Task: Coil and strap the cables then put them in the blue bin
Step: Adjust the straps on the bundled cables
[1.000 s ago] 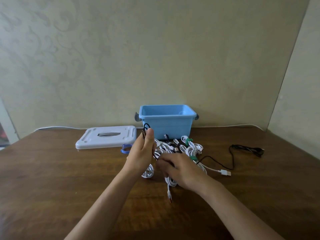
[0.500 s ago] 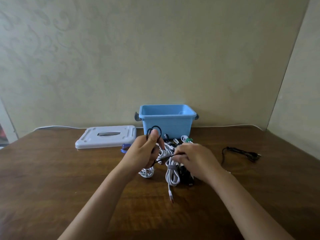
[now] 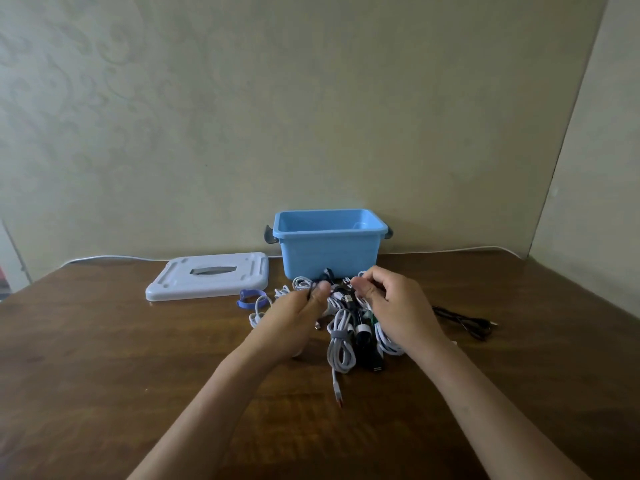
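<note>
We see the left hand (image 3: 300, 315) pinching a thin black cable (image 3: 313, 289) between thumb and fingers, while the right hand (image 3: 398, 306) curls its fingers round the same cable's other end above the pile of cables (image 3: 346, 336) on the wooden table (image 3: 104, 375). The blue bin (image 3: 327, 252) stands just behind the pile, its white lid (image 3: 207, 276) lying to its left

both hands (image 3: 346, 313) pinching a black cable (image 3: 337, 292), blue bin (image 3: 329, 254) behind
</note>
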